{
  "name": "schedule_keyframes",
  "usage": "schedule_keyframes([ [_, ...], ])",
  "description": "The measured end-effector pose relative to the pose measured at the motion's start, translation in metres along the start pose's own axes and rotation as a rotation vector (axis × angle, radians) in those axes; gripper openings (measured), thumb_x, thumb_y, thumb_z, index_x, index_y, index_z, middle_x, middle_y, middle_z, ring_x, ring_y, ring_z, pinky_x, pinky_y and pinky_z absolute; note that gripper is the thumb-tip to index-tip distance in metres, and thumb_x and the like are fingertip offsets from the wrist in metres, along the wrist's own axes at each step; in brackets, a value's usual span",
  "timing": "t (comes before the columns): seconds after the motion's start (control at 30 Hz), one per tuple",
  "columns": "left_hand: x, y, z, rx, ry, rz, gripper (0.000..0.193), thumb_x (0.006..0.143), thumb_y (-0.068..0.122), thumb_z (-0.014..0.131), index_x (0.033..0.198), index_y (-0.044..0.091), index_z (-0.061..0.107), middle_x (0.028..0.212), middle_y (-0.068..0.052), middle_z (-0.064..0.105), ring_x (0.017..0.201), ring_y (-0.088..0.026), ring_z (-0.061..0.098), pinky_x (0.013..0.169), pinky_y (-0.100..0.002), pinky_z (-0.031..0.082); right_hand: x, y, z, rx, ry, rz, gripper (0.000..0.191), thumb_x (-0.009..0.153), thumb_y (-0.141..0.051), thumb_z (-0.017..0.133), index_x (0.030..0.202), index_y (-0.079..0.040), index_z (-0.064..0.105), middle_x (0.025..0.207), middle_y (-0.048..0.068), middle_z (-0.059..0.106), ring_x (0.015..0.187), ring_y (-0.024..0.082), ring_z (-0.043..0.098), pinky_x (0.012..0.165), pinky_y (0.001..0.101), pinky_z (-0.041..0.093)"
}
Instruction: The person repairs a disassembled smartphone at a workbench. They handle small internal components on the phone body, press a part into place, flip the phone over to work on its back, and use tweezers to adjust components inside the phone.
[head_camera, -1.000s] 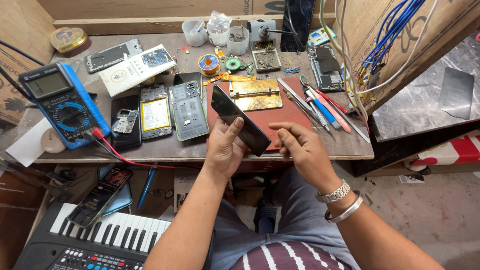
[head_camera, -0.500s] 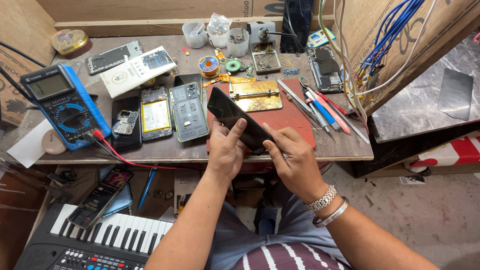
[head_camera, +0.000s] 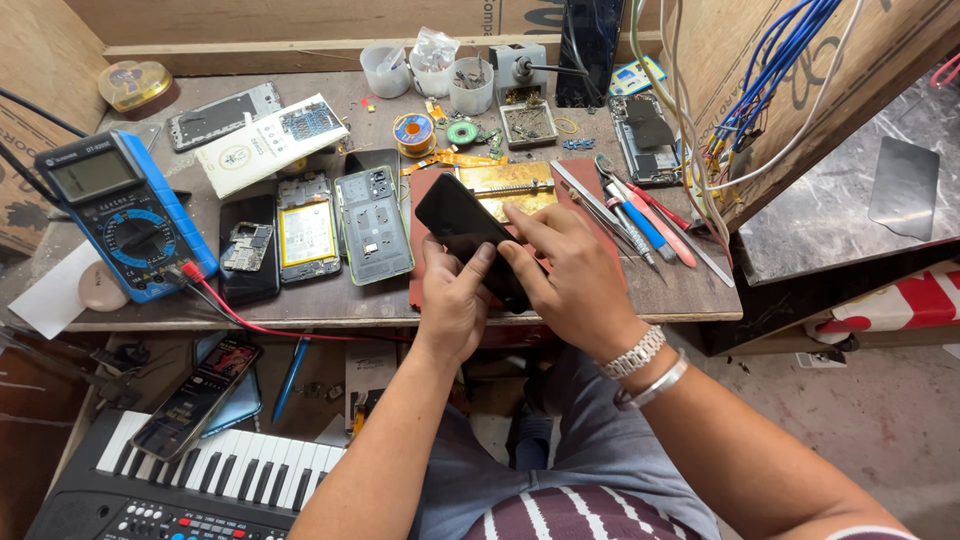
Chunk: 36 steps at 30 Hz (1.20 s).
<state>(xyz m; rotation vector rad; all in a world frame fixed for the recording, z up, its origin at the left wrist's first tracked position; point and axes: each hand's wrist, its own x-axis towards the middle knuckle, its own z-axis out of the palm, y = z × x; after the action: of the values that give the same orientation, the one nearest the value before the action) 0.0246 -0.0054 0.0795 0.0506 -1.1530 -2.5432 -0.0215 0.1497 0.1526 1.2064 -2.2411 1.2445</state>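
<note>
Worn wooden bench (head_camera: 560, 300), scuffed and cluttered, fills the view; over its front edge a glossy black slab phone (head_camera: 468, 235) tilts, top corner toward 11 o'clock. Left hand (head_camera: 452, 300) cups its lower end, thumb pressed on the glass; right hand (head_camera: 572, 280) closes around the bottom edge at 4 o'clock, fingers curled tight. Beneath lies a dull red mat (head_camera: 425, 260) with a brass jig (head_camera: 515, 188). At 9 o'clock sits a grey opened phone back (head_camera: 373, 225), farther a blue multimeter (head_camera: 120, 215). At 2 o'clock, slim metal tweezers and pens (head_camera: 630, 215). At 7 o'clock, a keyboard (head_camera: 200, 490)
</note>
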Motion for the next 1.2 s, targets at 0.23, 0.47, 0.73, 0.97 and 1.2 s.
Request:
schedule_keyframes([
  [0.23, 0.001, -0.005, -0.003, 0.020, -0.015, 0.020, 0.042, 0.099, 0.004, 0.062, 0.130, 0.008, 0.034, 0.125, -0.012, 0.058, 0.110, -0.020, 0.066, 0.080, -0.033, 0.060, 0.005, -0.001, 0.014, -0.029, 0.047, 0.016, 0.029, 0.099, -0.015, 0.066, 0.125, -0.003, 0.072, 0.092, 0.013, 0.063, 0.089, 0.031, 0.063, 0.076, 0.0413, 0.051],
  [0.47, 0.002, -0.011, -0.006, 0.028, -0.014, 0.049, 0.042, 0.100, 0.001, 0.062, 0.130, 0.007, 0.033, 0.127, -0.012, 0.058, 0.114, -0.019, 0.063, 0.090, -0.034, 0.057, 0.001, 0.003, 0.021, -0.017, 0.105, -0.020, 0.026, 0.098, -0.012, 0.068, 0.122, -0.001, 0.071, 0.091, 0.013, 0.062, 0.085, 0.030, 0.062, 0.075, 0.0410, 0.051],
  [0.73, 0.000, -0.006, -0.002, 0.004, -0.017, 0.019, 0.044, 0.100, 0.004, 0.062, 0.133, 0.009, 0.033, 0.124, -0.013, 0.059, 0.111, -0.022, 0.065, 0.086, -0.036, 0.058, 0.004, -0.001, 0.017, 0.055, 0.079, 0.018, 0.026, 0.098, -0.016, 0.070, 0.120, -0.002, 0.071, 0.095, 0.011, 0.065, 0.086, 0.028, 0.065, 0.076, 0.0368, 0.052],
  [0.97, -0.002, -0.003, 0.002, 0.046, -0.065, 0.027, 0.051, 0.100, 0.003, 0.062, 0.139, 0.007, 0.030, 0.134, -0.012, 0.053, 0.121, -0.020, 0.060, 0.097, -0.036, 0.054, 0.031, -0.005, 0.004, -0.018, 0.003, 0.072, 0.041, 0.094, -0.028, 0.072, 0.127, -0.004, 0.070, 0.093, 0.010, 0.066, 0.074, 0.025, 0.064, 0.065, 0.0374, 0.051],
  [1.2, -0.002, -0.005, 0.003, 0.087, -0.116, 0.045, 0.051, 0.100, 0.001, 0.061, 0.139, 0.007, 0.029, 0.139, -0.012, 0.051, 0.128, -0.020, 0.055, 0.109, -0.037, 0.048, 0.038, -0.004, 0.016, -0.053, 0.060, -0.013, 0.026, 0.100, -0.023, 0.067, 0.117, -0.005, 0.075, 0.091, 0.012, 0.065, 0.079, 0.030, 0.065, 0.067, 0.0413, 0.050],
])
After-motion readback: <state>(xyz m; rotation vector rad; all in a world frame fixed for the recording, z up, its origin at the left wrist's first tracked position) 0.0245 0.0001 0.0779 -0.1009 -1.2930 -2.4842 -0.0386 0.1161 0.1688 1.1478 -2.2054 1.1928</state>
